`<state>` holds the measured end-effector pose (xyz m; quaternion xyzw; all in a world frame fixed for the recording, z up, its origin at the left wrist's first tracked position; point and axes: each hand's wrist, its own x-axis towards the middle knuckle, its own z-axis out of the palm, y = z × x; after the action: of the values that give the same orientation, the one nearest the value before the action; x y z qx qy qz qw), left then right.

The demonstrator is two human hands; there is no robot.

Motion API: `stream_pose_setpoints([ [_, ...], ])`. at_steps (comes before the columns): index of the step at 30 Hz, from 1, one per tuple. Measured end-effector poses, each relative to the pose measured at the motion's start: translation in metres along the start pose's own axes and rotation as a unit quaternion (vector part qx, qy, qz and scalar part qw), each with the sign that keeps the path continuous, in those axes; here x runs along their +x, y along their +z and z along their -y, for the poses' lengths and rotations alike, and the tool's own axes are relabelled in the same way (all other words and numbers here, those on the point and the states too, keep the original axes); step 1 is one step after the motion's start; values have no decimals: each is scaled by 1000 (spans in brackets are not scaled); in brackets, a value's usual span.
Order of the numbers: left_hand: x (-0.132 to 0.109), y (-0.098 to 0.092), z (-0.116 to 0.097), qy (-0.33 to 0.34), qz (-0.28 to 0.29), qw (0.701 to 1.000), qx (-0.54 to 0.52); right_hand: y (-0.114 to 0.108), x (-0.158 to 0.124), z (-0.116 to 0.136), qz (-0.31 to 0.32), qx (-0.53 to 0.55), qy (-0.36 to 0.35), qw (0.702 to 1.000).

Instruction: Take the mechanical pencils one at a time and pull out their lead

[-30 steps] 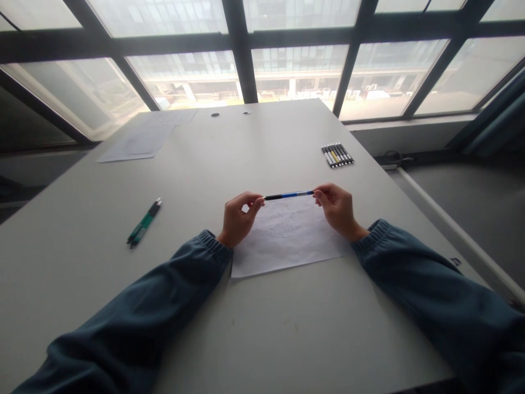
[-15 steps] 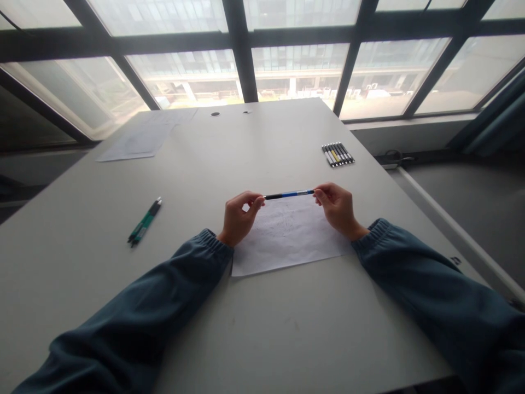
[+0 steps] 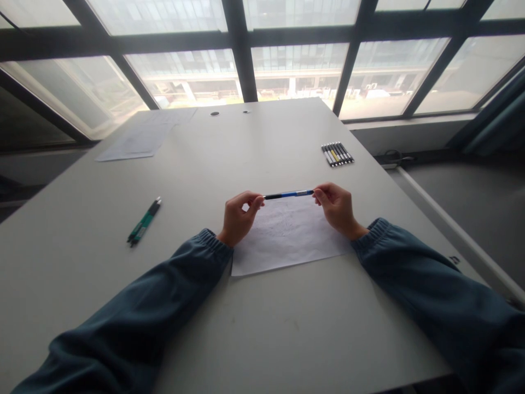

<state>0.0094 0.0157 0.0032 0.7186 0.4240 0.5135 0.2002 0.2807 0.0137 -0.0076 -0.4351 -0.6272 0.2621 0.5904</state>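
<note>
A blue and black pen (image 3: 288, 194) is held level between my two hands, just above a white sheet of paper (image 3: 287, 241) with faint pencil lines. My left hand (image 3: 239, 218) pinches the pen's black left end with closed fingers. My right hand (image 3: 337, 208) pinches the right end in the same way. Both arms wear dark blue sleeves and rest on the grey table (image 3: 254, 339).
Two green and black pens (image 3: 144, 222) lie on the table to the left. A row of several pens (image 3: 337, 154) lies at the right far side. More paper sheets (image 3: 141, 139) lie at the far left corner. Large windows stand behind the table.
</note>
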Motion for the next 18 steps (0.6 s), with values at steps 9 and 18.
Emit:
stream_pose_setpoints([
  [9,-1,-1,-1,-7,5,1000,1,0,0,-1,3,5,2,1000],
  [18,0,0,0,-9,7,1000,5,0,0,1,4,0,-1,1000],
])
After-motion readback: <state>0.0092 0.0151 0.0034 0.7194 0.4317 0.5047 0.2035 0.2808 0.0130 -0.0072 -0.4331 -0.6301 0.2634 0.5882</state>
